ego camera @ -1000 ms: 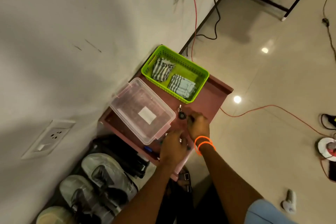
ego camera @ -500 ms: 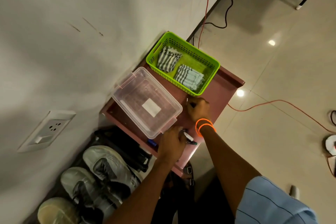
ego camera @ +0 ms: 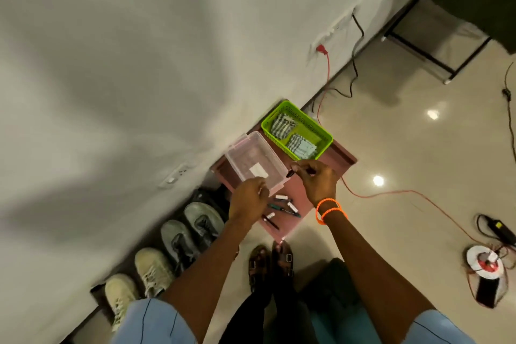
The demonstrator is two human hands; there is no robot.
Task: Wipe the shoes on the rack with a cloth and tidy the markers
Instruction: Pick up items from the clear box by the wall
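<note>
At lower left, the shoes [ego camera: 178, 240] sit in a row along the wall. At centre, the left hand [ego camera: 248, 198] grips the near edge of the clear box [ego camera: 251, 160]. Loose markers [ego camera: 282, 208] lie just below. The right hand [ego camera: 318, 180] pinches one marker [ego camera: 291, 173] beside the box; steady the box, then lower it in flat.

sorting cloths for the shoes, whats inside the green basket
Two folded striped cloths lie in the green basket: one toward the wall end, one toward the near end. Whatever may sit beneath them is covered.
</note>
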